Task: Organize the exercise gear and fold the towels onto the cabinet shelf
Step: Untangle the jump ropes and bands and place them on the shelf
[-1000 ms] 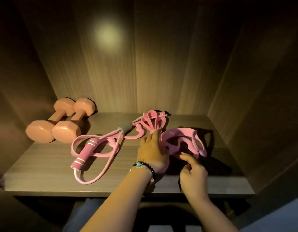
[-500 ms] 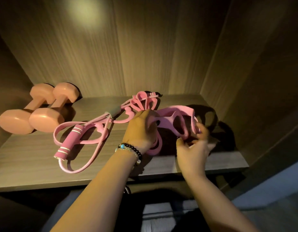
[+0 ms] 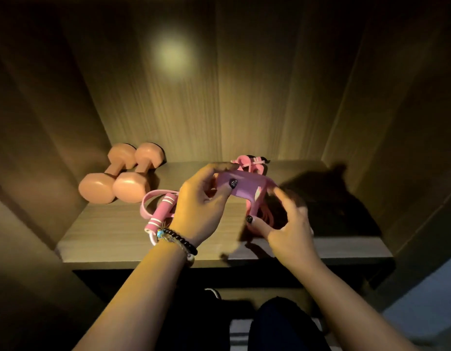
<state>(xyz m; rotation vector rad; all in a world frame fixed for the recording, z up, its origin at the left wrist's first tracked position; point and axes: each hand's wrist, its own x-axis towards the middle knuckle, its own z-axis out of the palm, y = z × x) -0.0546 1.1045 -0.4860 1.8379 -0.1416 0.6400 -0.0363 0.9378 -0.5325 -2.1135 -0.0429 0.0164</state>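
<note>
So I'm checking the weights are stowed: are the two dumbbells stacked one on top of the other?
No, the two dumbbells lie side by side on the shelf, at its left.

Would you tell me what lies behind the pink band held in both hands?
Behind the flat pink rubber band, looped pink straps with white stripes lie near the wooden cabinet's back wall. Their lower part is covered.
</note>
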